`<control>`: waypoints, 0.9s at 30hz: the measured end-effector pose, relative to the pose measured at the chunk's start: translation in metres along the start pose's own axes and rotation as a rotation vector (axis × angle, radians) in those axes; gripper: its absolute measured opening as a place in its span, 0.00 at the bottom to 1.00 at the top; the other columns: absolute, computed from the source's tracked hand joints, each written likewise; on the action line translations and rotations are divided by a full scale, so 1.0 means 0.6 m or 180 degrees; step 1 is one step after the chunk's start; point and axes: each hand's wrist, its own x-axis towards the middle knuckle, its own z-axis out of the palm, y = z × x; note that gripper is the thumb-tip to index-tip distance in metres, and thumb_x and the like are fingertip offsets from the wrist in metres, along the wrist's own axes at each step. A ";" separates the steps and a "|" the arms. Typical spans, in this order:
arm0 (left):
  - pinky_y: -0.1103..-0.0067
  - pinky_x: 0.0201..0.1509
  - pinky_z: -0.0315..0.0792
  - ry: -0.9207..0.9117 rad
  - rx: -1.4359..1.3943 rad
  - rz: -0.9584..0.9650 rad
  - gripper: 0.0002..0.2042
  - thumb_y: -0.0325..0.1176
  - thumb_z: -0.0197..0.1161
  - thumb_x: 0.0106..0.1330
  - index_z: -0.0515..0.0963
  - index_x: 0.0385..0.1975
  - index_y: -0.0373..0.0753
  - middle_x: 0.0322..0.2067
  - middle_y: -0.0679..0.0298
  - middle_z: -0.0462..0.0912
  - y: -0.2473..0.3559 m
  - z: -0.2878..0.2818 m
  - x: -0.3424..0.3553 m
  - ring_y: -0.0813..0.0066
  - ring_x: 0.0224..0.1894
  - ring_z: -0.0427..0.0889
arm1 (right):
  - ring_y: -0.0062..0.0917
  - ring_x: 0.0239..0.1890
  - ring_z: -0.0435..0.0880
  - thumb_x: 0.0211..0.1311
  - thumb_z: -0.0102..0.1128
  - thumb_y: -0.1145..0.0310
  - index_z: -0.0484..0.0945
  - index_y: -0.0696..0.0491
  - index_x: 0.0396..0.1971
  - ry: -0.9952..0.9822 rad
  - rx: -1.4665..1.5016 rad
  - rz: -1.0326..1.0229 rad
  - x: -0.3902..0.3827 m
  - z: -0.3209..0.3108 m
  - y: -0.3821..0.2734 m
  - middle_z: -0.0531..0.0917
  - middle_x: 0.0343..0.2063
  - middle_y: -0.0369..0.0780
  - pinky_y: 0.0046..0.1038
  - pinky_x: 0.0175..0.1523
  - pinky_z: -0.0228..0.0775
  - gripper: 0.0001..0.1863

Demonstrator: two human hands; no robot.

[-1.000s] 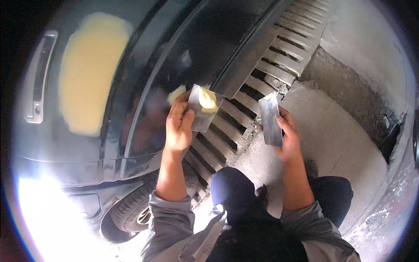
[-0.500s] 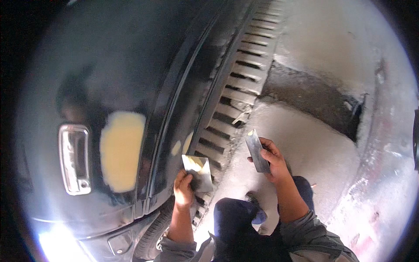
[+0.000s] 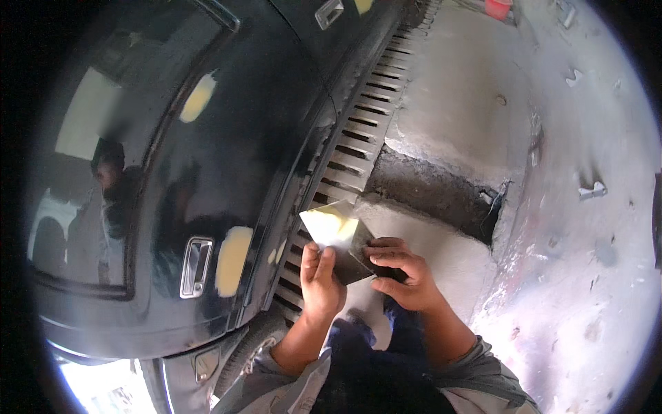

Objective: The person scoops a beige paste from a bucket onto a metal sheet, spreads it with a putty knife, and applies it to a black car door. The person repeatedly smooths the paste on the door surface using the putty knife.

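Note:
My left hand (image 3: 322,290) is closed on a flat metal putty plate (image 3: 343,243), its thumb lying on the plate's face. Pale yellow putty (image 3: 331,221) is smeared across the plate's upper part. Closed on a dark, flat metal putty spreader (image 3: 360,257), my right hand (image 3: 410,274) brings it against the plate's right edge. Its far fingers are partly hidden behind the metal. To the left stands a dark vehicle door (image 3: 207,186) with a dried-looking yellow putty patch (image 3: 234,262) beside its chrome handle (image 3: 196,268). Another yellow patch (image 3: 198,98) lies higher up near the window frame.
A slatted drain grate (image 3: 345,162) runs along the vehicle's side. Right of it, a dark pit (image 3: 441,193) breaks the pale concrete floor (image 3: 462,90). A tire (image 3: 252,345) shows at the lower left. A red container (image 3: 498,8) and a small metal bracket (image 3: 592,190) lie farther off.
My hands have come together, the right moving left until the spreader meets the plate. My view has shifted, so more of the vehicle's side and floor shows.

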 end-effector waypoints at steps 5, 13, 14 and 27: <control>0.68 0.58 0.73 0.0051 -0.0165 -0.0065 0.06 0.26 0.52 0.72 0.69 0.46 0.36 0.46 0.56 0.79 0.000 0.085 0.001 0.67 0.49 0.78 | 0.41 0.58 0.77 0.54 0.71 0.71 0.80 0.53 0.47 -0.0378 -0.0697 0.0038 0.037 -0.072 -0.060 0.83 0.50 0.42 0.41 0.62 0.67 0.18; 0.68 0.53 0.78 -0.0170 -0.0481 -0.0164 0.06 0.27 0.49 0.73 0.70 0.44 0.36 0.43 0.57 0.80 0.031 0.153 0.070 0.67 0.46 0.82 | 0.37 0.57 0.77 0.55 0.70 0.69 0.79 0.52 0.50 -0.0459 -0.1807 0.0568 0.087 -0.186 -0.073 0.82 0.52 0.43 0.39 0.61 0.69 0.20; 0.69 0.53 0.78 -0.0334 -0.0516 -0.0259 0.06 0.28 0.49 0.73 0.70 0.45 0.36 0.43 0.57 0.80 0.043 0.165 0.084 0.67 0.46 0.82 | 0.36 0.57 0.77 0.54 0.70 0.69 0.78 0.52 0.52 -0.0060 -0.1513 0.0854 0.082 -0.206 -0.065 0.81 0.53 0.43 0.39 0.61 0.70 0.23; 0.71 0.56 0.74 -0.0870 -0.0605 -0.1098 0.10 0.29 0.51 0.71 0.72 0.49 0.37 0.45 0.60 0.80 0.123 0.325 0.247 0.69 0.48 0.80 | 0.32 0.51 0.79 0.53 0.66 0.78 0.65 0.52 0.64 -0.0018 0.2526 0.1497 0.272 -0.254 -0.113 0.80 0.47 0.42 0.32 0.50 0.75 0.36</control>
